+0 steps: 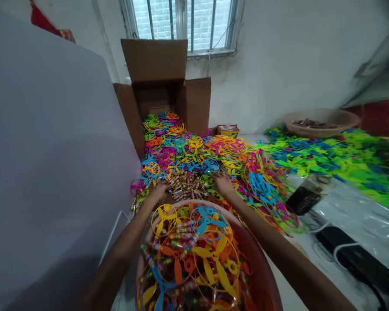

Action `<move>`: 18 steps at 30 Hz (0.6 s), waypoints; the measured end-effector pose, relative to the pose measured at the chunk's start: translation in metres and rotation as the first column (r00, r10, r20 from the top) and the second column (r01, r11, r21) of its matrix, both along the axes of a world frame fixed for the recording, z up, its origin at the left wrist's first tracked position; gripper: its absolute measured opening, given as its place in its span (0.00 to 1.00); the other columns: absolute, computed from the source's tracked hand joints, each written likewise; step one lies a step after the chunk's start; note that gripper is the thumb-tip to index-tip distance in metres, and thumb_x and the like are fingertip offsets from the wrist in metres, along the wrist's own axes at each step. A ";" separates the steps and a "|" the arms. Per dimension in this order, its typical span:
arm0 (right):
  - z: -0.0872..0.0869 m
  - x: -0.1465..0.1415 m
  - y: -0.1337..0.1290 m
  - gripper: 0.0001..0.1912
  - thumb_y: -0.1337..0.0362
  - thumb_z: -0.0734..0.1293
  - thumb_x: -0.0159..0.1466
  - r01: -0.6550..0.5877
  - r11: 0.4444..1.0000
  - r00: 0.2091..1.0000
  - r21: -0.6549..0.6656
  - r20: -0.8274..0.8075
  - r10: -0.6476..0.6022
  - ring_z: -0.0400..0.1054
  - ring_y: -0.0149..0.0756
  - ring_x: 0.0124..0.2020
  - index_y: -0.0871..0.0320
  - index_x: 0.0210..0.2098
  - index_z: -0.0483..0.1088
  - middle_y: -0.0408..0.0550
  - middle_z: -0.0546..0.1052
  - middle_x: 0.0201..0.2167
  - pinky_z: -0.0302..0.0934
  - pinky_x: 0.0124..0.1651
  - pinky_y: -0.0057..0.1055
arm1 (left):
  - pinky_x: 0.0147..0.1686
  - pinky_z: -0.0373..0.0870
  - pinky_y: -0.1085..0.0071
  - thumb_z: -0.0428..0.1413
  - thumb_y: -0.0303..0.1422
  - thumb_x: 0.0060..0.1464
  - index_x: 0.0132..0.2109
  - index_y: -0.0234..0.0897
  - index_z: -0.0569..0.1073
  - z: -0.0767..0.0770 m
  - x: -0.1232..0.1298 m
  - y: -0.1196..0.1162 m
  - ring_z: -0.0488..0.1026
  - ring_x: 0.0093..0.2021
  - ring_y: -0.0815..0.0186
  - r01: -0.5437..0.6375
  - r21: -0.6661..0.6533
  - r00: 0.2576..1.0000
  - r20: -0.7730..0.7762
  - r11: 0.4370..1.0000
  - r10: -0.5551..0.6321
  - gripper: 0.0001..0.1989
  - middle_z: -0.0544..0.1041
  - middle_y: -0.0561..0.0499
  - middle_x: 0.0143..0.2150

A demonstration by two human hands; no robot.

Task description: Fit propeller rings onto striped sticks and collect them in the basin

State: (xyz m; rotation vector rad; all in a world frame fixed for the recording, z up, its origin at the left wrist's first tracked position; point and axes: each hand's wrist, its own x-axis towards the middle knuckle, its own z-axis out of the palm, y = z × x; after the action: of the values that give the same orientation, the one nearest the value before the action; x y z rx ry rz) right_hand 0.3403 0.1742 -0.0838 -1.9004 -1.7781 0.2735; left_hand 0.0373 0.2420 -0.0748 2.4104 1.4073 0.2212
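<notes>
Between my hands lies a heap of small beaded pieces in pink and yellow. My left hand touches the left side of this heap, its fingers blurred and partly hidden. At the right side, my right hand reaches down by a green piece, and its fingertips are hard to make out. Coloured propeller rings spread behind both hands. Below them, nearer to me, a pink basin holds yellow, blue and orange propeller rings mixed with beaded pieces.
An open cardboard box stands behind the rings. A white panel rises at the left. At the right are a bottle, a black power strip, green and blue pieces and a shallow bowl.
</notes>
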 end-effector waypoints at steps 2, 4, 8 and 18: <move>0.000 0.001 0.002 0.13 0.66 0.69 0.64 -0.004 0.999 0.998 0.047 -0.057 0.006 0.53 0.58 0.70 0.55 0.47 0.79 0.59 0.71 0.64 0.47 0.70 0.54 | 0.55 0.73 0.52 0.60 0.35 0.63 0.49 0.32 0.76 -0.012 0.001 -0.001 0.75 0.54 0.57 -0.015 0.006 1.000 -0.010 1.000 0.016 0.11 0.77 0.44 0.54; 0.005 0.000 0.003 0.11 0.60 0.67 0.66 0.010 0.995 0.988 0.104 -0.157 0.006 0.56 0.57 0.69 0.56 0.44 0.79 0.60 0.73 0.62 0.49 0.69 0.52 | 0.54 0.73 0.52 0.59 0.36 0.64 0.50 0.33 0.76 -0.018 0.000 -0.002 0.75 0.53 0.57 -0.059 0.008 0.998 0.002 0.998 0.059 0.12 0.77 0.44 0.53; 0.029 -0.013 -0.003 0.27 0.42 0.59 0.68 0.072 0.980 0.894 0.185 -0.447 0.019 0.72 0.56 0.52 0.58 0.37 0.77 0.59 0.82 0.43 0.64 0.57 0.49 | 0.53 0.72 0.58 0.60 0.34 0.62 0.44 0.32 0.77 -0.009 0.000 -0.004 0.76 0.51 0.57 -0.189 0.039 0.974 0.131 0.981 0.182 0.09 0.79 0.42 0.50; 0.099 -0.070 -0.094 0.14 0.60 0.80 0.53 -0.014 0.986 0.043 0.167 -0.985 0.168 0.78 0.35 0.28 0.53 0.33 0.73 0.42 0.83 0.32 0.74 0.35 0.31 | 0.34 0.71 0.73 0.58 0.48 0.58 0.45 0.35 0.75 0.083 -0.006 -0.093 0.77 0.35 0.64 -0.062 -0.144 0.538 0.829 0.988 0.155 0.19 0.80 0.49 0.36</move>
State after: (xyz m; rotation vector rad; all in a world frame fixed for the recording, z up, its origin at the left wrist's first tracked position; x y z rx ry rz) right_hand 0.2707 0.0803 0.0150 -0.8546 -0.7744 1.2068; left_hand 0.0313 0.1487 0.0087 1.6700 1.0245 1.1496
